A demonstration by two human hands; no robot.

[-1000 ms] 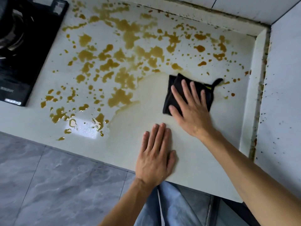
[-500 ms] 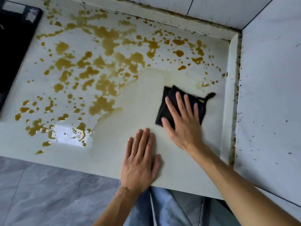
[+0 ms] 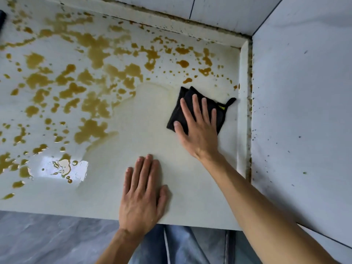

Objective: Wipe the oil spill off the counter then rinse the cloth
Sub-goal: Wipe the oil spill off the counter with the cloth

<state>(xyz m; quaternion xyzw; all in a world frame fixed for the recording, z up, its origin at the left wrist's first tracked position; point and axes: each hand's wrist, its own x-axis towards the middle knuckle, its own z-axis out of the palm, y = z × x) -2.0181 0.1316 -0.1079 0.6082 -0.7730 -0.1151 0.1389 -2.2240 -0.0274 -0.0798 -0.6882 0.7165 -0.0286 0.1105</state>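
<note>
Cloth (image 3: 181, 111), black and folded to a thick square: pushed out to 3 o'clock on the counter (image 3: 144, 121), hanging loop (image 3: 231, 101) almost at the raised lip (image 3: 243, 111), nearer that lip than half a second back. Pinned under the right hand (image 3: 200, 130), palm down, fingers straight and fanned, pressing rather than gripping, nothing curled around the fabric. Left hand (image 3: 142, 195) flat at 6 o'clock near the front edge, fingers close together, holding nothing, apparently bracing.

Gone since a second ago: the few stray drops just right of the cloth. Left behind: a pale, dull, slightly yellowed film from the centre to 3 o'clock. Probably means the right-hand strip is close to done and the bulk is not.

Oil spill (image 3: 91, 130) untouched from 8 o'clock round to 1 o'clock: amber, glossy, in ragged blobs and fine spatter, thickest toward 10 and 11 o'clock, with a few dots at 2 o'clock beside the lip. Bright window glare (image 3: 57, 164) at 7 o'clock on the wet sheen.

Counter smooth, off-white, stone-like; grimy brown seam along the lip. Cloth soft and napped, likely microfibre, with a small yellow tag (image 3: 221, 107) at the loop. Likely saturating soon, so smearing a risk. Rinsing not yet begun; no sink in view.
</note>
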